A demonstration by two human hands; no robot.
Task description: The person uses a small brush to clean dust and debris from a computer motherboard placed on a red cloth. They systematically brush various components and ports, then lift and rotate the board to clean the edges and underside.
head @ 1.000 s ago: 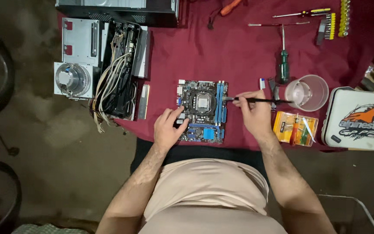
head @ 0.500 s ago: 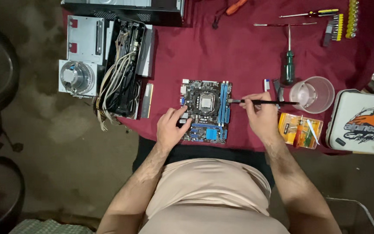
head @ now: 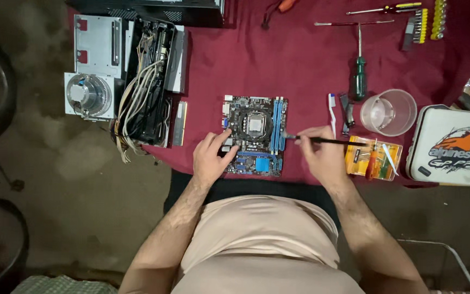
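Plainly the stiff, fragile circuit board [head: 255, 135], steadied by the left hand [head: 211, 159], wants edge-holding, while the right hand [head: 322, 159] pinches a light brush [head: 317, 140].

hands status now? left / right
Left hand: open, fingers resting on the motherboard.
Right hand: closed on a thin brush, tip at the board's right edge.

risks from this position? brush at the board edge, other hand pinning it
1. The brush tip works at the blue slots on the circuit board; bristles could snag small parts or push dust into the slots.
2. The left hand rests its bare fingers right on the board; pressure or static might harm components.
3. The right hand sits close to the clear plastic cup and the orange tool kit; a wide elbow swing might knock them.
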